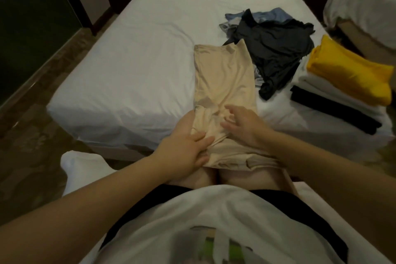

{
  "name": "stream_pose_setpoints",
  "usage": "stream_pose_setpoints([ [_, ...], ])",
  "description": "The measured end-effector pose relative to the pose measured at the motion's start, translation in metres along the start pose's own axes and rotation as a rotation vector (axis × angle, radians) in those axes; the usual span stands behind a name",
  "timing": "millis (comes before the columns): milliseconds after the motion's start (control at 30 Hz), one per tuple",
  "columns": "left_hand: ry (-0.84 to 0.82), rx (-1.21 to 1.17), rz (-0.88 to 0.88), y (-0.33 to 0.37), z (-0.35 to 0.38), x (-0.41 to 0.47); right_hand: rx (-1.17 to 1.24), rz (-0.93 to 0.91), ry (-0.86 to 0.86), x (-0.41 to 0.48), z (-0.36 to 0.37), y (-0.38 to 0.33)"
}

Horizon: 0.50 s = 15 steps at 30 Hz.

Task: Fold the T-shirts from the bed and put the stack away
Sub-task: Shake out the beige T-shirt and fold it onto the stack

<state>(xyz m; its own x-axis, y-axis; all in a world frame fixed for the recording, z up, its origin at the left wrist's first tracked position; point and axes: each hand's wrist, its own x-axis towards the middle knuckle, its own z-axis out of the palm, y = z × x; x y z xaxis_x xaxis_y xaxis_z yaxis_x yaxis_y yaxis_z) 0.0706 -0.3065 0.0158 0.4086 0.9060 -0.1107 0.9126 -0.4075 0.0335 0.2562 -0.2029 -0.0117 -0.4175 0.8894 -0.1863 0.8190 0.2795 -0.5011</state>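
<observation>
My left hand [184,152] pinches the near edge of the beige T-shirt [225,77], which runs from my knees onto the bed [128,60], while my right hand [242,124] rests on it, fingers loosely spread, near the folded stack [347,75].

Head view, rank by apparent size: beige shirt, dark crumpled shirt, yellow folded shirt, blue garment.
Largest: beige shirt and dark crumpled shirt, too close to rank; beige is nearer.
Then yellow folded shirt.
Smallest: blue garment, mostly covered.
</observation>
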Motion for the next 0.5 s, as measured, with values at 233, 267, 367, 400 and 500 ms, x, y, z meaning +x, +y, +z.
stream_pose_setpoints([
  [233,0.009,-0.121,-0.058,-0.013,-0.025,0.032,-0.374,-0.118,0.004,-0.016,-0.026,0.007],
  [267,0.066,-0.11,-0.067,-0.016,-0.025,0.037,-0.417,-0.132,0.04,-0.011,-0.029,0.006],
  [367,0.156,-0.138,-0.09,-0.021,-0.027,0.052,-0.522,-0.178,0.157,0.009,-0.037,0.003],
  [400,0.173,-0.157,-0.119,-0.026,-0.027,0.058,-0.542,-0.182,0.189,0.017,-0.041,0.002],
  [500,0.281,-0.249,-0.247,-0.049,-0.032,0.083,-0.565,-0.153,0.222,0.051,-0.054,0.003],
])
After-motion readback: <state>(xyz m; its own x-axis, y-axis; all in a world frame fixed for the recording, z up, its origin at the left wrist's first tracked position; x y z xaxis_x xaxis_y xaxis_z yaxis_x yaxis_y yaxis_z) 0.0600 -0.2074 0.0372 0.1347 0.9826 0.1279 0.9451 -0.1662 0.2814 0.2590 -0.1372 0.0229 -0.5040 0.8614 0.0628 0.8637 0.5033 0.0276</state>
